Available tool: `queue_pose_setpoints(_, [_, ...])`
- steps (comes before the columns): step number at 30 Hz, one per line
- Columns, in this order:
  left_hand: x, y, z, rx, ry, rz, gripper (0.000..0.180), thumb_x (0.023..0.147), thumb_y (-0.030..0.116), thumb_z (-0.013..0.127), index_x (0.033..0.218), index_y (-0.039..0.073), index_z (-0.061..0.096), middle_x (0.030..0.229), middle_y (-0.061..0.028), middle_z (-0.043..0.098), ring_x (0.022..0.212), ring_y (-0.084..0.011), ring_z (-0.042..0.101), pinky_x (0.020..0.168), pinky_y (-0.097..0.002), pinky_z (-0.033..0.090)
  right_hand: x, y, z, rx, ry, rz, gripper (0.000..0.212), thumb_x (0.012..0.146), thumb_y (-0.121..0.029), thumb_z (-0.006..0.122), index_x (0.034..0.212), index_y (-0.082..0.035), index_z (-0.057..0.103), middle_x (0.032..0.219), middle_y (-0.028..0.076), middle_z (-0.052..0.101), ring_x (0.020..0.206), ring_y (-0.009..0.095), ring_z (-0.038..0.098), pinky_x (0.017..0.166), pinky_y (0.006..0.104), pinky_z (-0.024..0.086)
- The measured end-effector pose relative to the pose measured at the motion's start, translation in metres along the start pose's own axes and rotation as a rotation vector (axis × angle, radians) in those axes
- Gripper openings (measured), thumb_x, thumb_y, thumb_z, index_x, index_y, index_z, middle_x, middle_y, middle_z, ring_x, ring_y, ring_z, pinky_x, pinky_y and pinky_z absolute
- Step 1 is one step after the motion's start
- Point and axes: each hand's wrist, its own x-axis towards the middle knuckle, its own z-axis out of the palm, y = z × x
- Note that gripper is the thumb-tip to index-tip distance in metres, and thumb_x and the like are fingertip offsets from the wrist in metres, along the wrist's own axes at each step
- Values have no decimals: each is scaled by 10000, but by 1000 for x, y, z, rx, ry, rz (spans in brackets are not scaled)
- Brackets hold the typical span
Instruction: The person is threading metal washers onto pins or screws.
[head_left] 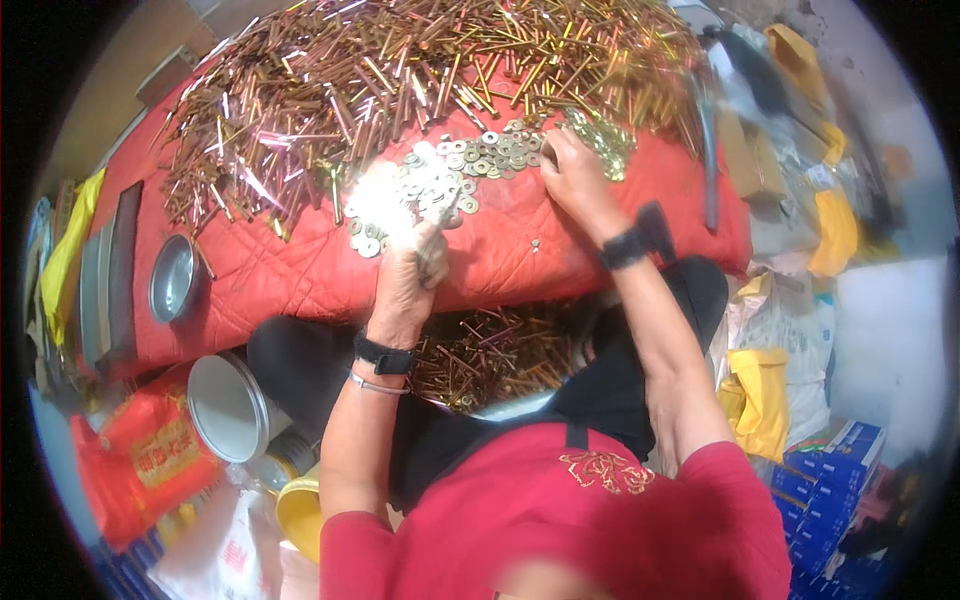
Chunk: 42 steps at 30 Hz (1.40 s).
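My left hand (422, 258) is closed over the front part of a red quilted cloth, its fingers curled beside a spread of flat metal washers (487, 155). Strong glare washes out its fingertips, so what it holds is hidden. My right hand (574, 172) is closed too, thumb and fingers drawn together at the right end of the washers; anything pinched there is too small to make out. Close beside it lies a heap of small shiny yellowish metal pieces (603, 145). Behind both hands spreads a large pile of long, thin golden metal bolts (400, 75).
The red cloth (290, 285) covers the work surface. A metal bowl (174, 280) stands at its left, a grey bar (710, 160) at its right. More bolts (490, 360) lie below, between my legs. A round tin (228, 408), yellow bucket (299, 515) and blue boxes (825, 495) surround me.
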Motion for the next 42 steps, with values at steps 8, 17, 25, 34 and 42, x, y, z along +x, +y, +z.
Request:
queue_pose_setpoints(8, [-9,-2,9,68,-112,30,143,886,178,615,941,48,637,566,105,370,438,2,268,395,-178,179,-22,-86,-20,816,-183,99,101,832,9,627,896,-34,693,920,23,603,903,113,562,790,249,449])
queue_pose_setpoints(17, [-9,8,-3,-24,-283,-136,204,873,215,620,929,23,665,556,111,355,447,-2,259,413,-190,174,-20,-95,-32,734,-277,1,253,861,8,589,1100,-63,638,973,63,636,876,145,611,784,273,483])
queue_pose_setpoints(25, [-17,13,10,302,-178,75,185,851,214,658,856,34,699,582,105,418,482,-10,286,452,-201,188,-23,-110,-41,563,-333,182,353,940,-140,523,1292,-118,514,874,80,642,715,147,609,651,286,496])
queue_pose_setpoints(34, [-16,14,6,218,-168,-15,176,856,213,650,875,43,691,574,107,391,475,-10,279,445,-198,184,-23,-91,-34,414,-466,151,200,954,-214,536,917,-20,565,717,47,551,622,132,531,609,276,460])
queue_pose_setpoints(42, [-8,8,-2,167,-183,-33,186,860,213,640,889,34,679,567,115,373,457,0,274,424,-191,169,-21,-100,-29,517,-257,-58,193,903,-161,594,1049,-39,621,818,46,567,761,125,561,698,268,465])
